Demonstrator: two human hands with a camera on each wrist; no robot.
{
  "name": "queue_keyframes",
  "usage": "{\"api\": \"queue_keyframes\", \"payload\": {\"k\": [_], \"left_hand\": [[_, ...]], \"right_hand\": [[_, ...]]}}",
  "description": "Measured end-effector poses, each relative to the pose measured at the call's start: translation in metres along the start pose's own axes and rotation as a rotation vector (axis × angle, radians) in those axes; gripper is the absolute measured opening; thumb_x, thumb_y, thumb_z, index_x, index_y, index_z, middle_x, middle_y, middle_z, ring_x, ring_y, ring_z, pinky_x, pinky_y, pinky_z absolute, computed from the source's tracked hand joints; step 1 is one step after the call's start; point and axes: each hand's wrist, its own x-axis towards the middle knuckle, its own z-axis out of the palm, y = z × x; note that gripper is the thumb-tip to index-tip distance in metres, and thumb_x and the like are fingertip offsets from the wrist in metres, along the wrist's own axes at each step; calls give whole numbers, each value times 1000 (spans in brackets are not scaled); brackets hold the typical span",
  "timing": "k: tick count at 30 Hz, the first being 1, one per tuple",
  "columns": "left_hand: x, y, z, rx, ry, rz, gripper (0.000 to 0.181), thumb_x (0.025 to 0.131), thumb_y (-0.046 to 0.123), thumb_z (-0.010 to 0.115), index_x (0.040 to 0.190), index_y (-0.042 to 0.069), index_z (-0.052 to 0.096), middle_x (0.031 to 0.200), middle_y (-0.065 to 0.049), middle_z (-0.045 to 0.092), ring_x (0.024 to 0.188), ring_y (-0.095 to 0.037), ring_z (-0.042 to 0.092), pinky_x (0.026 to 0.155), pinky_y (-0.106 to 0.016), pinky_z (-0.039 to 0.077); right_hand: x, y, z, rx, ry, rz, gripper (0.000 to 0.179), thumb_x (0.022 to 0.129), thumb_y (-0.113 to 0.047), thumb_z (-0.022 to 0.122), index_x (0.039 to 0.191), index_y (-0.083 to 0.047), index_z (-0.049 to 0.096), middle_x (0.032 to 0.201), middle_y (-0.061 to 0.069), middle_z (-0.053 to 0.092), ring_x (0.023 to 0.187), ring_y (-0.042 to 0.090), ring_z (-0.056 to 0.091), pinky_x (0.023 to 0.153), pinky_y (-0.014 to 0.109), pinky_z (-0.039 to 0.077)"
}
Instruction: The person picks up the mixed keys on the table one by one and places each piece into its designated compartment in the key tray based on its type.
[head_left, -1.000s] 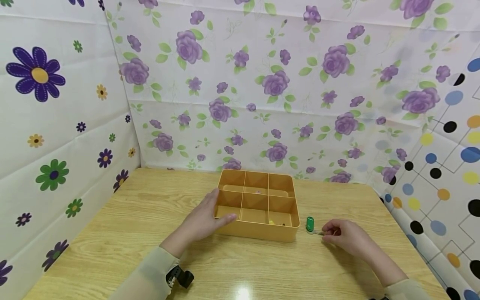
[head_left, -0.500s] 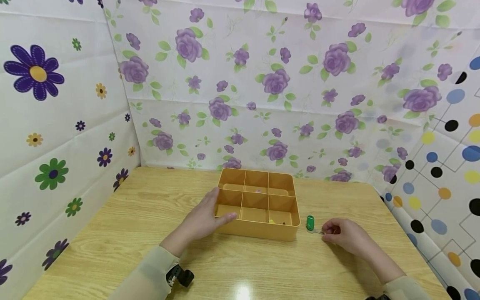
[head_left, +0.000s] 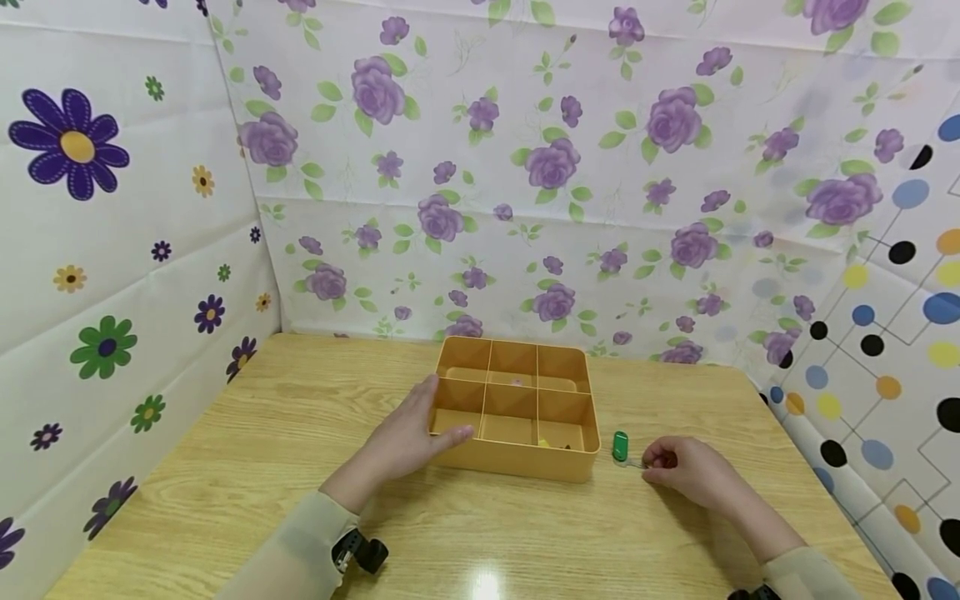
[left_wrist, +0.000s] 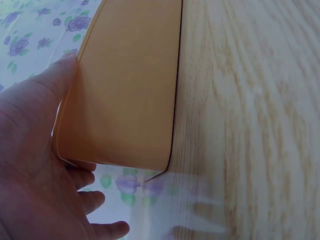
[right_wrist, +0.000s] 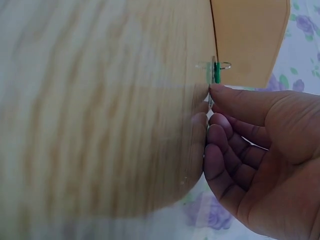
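Note:
In the head view, my left hand (head_left: 405,429) rests at the front left corner of an orange compartment box (head_left: 517,462). Its thumb lies along the front rim and its fingers reach along the left side, spread apart in the left wrist view. To the right of the box, my right hand (head_left: 693,471) pinches the end of a thin metal piece, probably a key, between thumb and forefinger. A green tag (head_left: 620,447) with a ring is joined to it, close beside the box. The pinched end is hidden by the fingertips.
A small yellow piece (head_left: 543,444) and a dark bit lie in the front right compartment, and a small pink piece (head_left: 517,383) in the back middle one. The wooden table (head_left: 480,533) ends at a flowered cloth backdrop (head_left: 487,167) behind the box.

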Motion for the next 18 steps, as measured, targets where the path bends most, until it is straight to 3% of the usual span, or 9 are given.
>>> {"api": "queue_keyframes", "payload": {"k": [13,18], "left_hand": [[0,-1,0,-2,-9,-6,118,102,74,64,177,4,5,183,-17,8,168,-39,12,132,-62,21],[0,0,0,0,-14,-14,118,102,72,65,177,4,5,183,-16,7,168,-38,12,132,-62,20]], "right_hand": [[3,-1,2,-69,25,-32,8,102,-20,82,97,-16,75,87,-6,67,79,15,57,74,39,49],[2,-2,3,-144,40,-35,10,103,-19,80,95,-19,74,87,-8,67,77,13,57,73,39,50]]}}
